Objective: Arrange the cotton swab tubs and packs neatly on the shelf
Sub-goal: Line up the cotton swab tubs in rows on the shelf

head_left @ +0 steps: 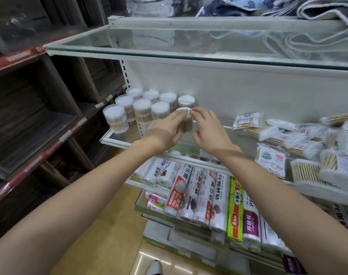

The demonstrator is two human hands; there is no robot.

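A round clear cotton swab tub (187, 123) with a white lid stands on the glass shelf (113, 138), between my two hands. My left hand (165, 132) wraps its side from the left. The fingertips of my right hand (206, 128) touch the lid's right edge. Behind and to the left stand several more tubs (141, 108) in rows, with one tub (116, 118) at the front left. Flat cotton swab packs (272, 161) lie in a loose heap on the right part of the shelf.
A glass shelf (189, 50) hangs close above, with folded towels (318, 8) behind it. Rolls of plastic wrap (201, 197) fill the tier below. Dark empty shelving (34, 116) stands on the left. The wooden floor (109, 245) shows below.
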